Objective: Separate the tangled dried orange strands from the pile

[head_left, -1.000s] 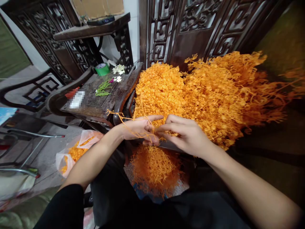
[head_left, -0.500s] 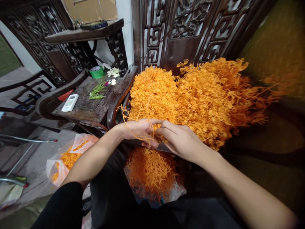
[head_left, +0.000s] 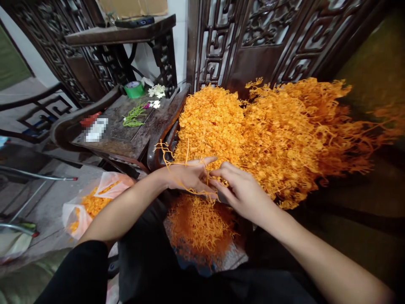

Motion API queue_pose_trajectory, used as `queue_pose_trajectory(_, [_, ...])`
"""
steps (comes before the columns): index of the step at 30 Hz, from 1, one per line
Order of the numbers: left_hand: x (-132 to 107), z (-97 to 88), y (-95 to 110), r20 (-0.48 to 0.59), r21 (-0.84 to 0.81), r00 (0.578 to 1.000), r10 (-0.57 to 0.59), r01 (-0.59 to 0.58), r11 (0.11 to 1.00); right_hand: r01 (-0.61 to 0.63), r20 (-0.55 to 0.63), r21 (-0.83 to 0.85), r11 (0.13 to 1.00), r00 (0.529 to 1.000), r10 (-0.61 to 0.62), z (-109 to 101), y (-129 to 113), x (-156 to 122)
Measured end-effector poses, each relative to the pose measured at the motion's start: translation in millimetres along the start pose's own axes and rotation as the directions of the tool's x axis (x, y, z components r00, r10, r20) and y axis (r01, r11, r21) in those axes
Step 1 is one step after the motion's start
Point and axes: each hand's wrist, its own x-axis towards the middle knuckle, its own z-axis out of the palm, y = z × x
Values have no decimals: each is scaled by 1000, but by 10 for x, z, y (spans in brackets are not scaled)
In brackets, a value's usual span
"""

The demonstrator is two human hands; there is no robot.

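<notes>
A big heap of orange plastic flower sprigs [head_left: 272, 131] lies across the dark seat in front of me. My left hand [head_left: 186, 175] is closed around a thin orange branched stem [head_left: 167, 154] whose twigs stick out to the left and over my fingers. My right hand [head_left: 242, 190] meets it from the right, fingertips pinched on the same stem near the left thumb. Below both hands a smaller pile of stripped orange bits [head_left: 199, 223] rests on a sheet on my lap.
A carved dark wooden chair [head_left: 126, 135] at the left carries a green tape roll [head_left: 134, 89], white blossoms [head_left: 157, 90], green stems [head_left: 134, 116] and a white remote [head_left: 96, 130]. A plastic bag of orange pieces [head_left: 91, 204] lies on the floor. Carved screens stand behind.
Both hands stay together at the heap's front edge. The stem's loose twigs have shifted upward beside the left hand, and the fingers have reworked their pinch slightly.
</notes>
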Motion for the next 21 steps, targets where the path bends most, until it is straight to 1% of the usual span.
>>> queue_pose_trajectory(2, [-34, -14, 11, 48, 21, 996, -79, 79, 997, 8, -13, -4, 1000, 1000, -8, 53, -15, 33])
queue_pose_trajectory(3, [-49, -31, 18, 21, 17, 997, -74, 73, 997, 9, -23, -8, 1000, 1000, -9, 71, -18, 51])
queue_pose_trajectory(6, [-92, -103, 29, -123, -47, 992, 0, -5, 999, -3, -82, -25, 1000, 997, 1, 92, -13, 116])
queue_pose_trajectory(8, [-115, -145, 24, -236, -107, 970, 55, -82, 991, -19, -132, -51, 999, 991, 12, 86, -2, 157])
queue_pose_trajectory(10, [-130, -167, 10, -312, -136, 946, 87, -135, 982, -36, -160, -77, 996, 987, 24, 76, 12, 188])
queue_pose_trajectory(12, [-136, -172, -6, -346, -142, 933, 98, -156, 977, -42, -174, -94, 995, 985, 25, 68, 22, 203])
queue_pose_trajectory(16, [-118, -157, -19, -404, -136, 907, 120, -189, 972, -16, -189, -124, 992, 982, -8, 67, 4, 203])
queue_pose_trajectory(19, [-94, -127, -14, -426, -120, 895, 129, -197, 973, -24, -154, -180, 983, 988, -4, 96, -38, 202])
queue_pose_trajectory(21, [-88, -90, -16, -430, -109, 894, 124, -188, 976, -13, -115, -141, 990, 993, -4, 104, -35, 214])
